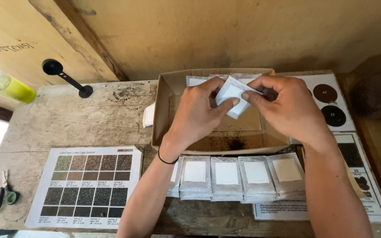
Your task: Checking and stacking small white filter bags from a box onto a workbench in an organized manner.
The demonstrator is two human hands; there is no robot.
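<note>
above open cardboard box (pixel 164 114) on table (pixel 89 119), both hands held one small white paper sachet (pixel 235 96). left hand (pixel 197 112) pinched lower left edge, thumb and forefinger closed on it; right hand (pixel 287 105) pinched right edge, fingertips closed on same sachet. sachet looked light, thin, limp, likely easy to crease or tear; best held by edges, gently. row of similar sachets (pixel 239 176) lay flat below box. colour chart (pixel 89 185), scissors (pixel 3 196), black scoop (pixel 65 77) lay well apart at left.
</note>
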